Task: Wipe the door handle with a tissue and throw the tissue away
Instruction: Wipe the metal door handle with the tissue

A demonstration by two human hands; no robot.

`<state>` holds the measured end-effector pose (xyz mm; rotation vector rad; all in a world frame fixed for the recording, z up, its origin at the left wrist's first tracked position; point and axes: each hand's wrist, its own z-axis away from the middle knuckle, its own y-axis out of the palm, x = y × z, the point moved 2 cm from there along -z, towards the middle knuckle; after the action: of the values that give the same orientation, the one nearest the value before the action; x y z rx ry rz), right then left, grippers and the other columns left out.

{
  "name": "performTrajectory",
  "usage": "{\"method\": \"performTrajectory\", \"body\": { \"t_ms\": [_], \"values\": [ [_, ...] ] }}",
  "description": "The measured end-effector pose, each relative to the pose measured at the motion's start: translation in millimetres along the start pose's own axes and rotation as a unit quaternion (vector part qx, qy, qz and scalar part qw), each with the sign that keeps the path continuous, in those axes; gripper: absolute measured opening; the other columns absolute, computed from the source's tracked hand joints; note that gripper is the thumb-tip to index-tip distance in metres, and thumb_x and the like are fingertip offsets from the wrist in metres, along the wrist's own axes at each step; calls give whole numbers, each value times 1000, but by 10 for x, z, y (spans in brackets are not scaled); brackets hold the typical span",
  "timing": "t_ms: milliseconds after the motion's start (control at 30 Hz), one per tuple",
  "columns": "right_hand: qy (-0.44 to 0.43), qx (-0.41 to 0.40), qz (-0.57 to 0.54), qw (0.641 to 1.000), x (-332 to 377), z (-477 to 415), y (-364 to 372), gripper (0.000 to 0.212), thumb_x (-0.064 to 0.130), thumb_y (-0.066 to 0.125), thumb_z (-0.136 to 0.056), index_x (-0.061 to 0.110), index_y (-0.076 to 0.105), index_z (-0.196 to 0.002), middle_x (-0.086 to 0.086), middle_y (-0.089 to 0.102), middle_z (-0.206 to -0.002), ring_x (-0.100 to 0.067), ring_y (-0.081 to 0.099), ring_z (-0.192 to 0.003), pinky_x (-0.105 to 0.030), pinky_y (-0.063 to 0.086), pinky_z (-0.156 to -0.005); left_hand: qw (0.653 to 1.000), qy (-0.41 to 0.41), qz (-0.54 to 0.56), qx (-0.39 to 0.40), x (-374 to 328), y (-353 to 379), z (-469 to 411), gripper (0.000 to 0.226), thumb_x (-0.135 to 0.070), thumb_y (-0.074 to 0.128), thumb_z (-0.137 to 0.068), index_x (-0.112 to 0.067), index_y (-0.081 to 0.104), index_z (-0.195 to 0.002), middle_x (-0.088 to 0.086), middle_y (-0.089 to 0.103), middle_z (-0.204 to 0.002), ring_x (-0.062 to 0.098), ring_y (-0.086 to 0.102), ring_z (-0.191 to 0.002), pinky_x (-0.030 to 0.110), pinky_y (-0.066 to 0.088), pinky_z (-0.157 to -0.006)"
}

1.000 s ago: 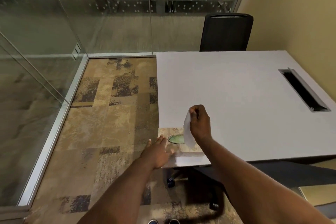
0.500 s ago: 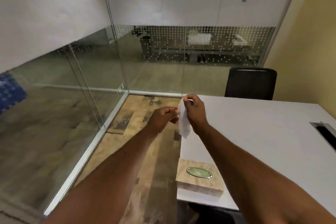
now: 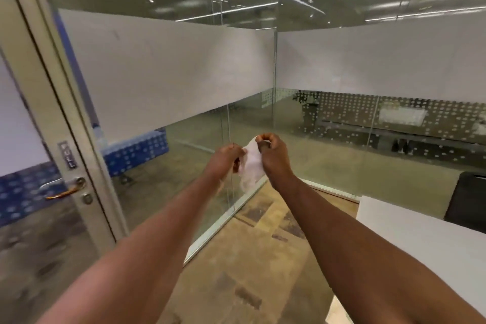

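Note:
A white tissue [image 3: 252, 163] hangs crumpled between both hands, held out in front of me at chest height. My left hand [image 3: 226, 159] pinches its left edge and my right hand [image 3: 273, 155] grips its top right. The door handle [image 3: 63, 192], a metal lever with a brass-coloured glint, sits on the pale door frame [image 3: 47, 92] at the far left, well apart from both hands. A keyhole [image 3: 87, 198] lies just below the lever. No bin is in view.
Glass partition walls [image 3: 184, 102] with a frosted band run from the door to the far corner. A white table [image 3: 420, 242] fills the lower right, with a black chair [image 3: 466, 200] behind it. Patterned carpet [image 3: 249, 271] lies below my arms.
My view has swung up and left from the table and tissue box to the glass door. My left hand rose from the box and took hold of the tissue beside my right hand.

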<state>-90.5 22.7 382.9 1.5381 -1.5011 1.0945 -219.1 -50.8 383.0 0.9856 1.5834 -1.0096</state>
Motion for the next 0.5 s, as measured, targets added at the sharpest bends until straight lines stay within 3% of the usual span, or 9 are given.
{"method": "performTrajectory", "body": {
  "t_ms": [100,200,300,400,500],
  "values": [
    [12,54,-40,998,222,107,543,11,24,58,-99,14,64,-100,-4,69,-97,-23,66,-88,-37,55,-78,999,-4,15,-51,-113,-565,143,25,-10,55,-96,-18,54,-72,-7,52,-60,12,43,-56,25,35,-53],
    [5,98,-65,993,445,217,1051,16,23,57,-99,10,64,-105,-8,70,-102,-23,65,-89,-38,55,-79,996,-5,16,-87,-204,-1113,272,21,-4,57,-94,-16,55,-77,-4,60,-63,14,51,-58,21,42,-53],
    [-12,126,-88,988,677,339,1596,12,20,58,-99,11,66,-102,0,69,-93,-12,62,-81,-23,51,-70,992,1,4,-122,-301,-1691,423,14,0,58,-94,-13,60,-88,10,60,-80,21,51,-69,29,43,-67],
    [-21,150,-111,982,828,470,2098,13,20,61,-97,10,69,-100,7,68,-89,-1,60,-78,-6,44,-59,987,14,-26,-155,-320,-2223,547,16,0,56,-96,-12,62,-88,6,57,-69,16,49,-59,25,44,-54],
    [-15,180,-122,976,918,599,2552,14,20,64,-95,9,71,-101,1,72,-94,-8,65,-82,-11,49,-68,982,17,-43,-181,-283,-2695,628,11,-4,55,-99,-9,63,-94,8,62,-73,18,57,-61,32,55,-65]
  ]
}}
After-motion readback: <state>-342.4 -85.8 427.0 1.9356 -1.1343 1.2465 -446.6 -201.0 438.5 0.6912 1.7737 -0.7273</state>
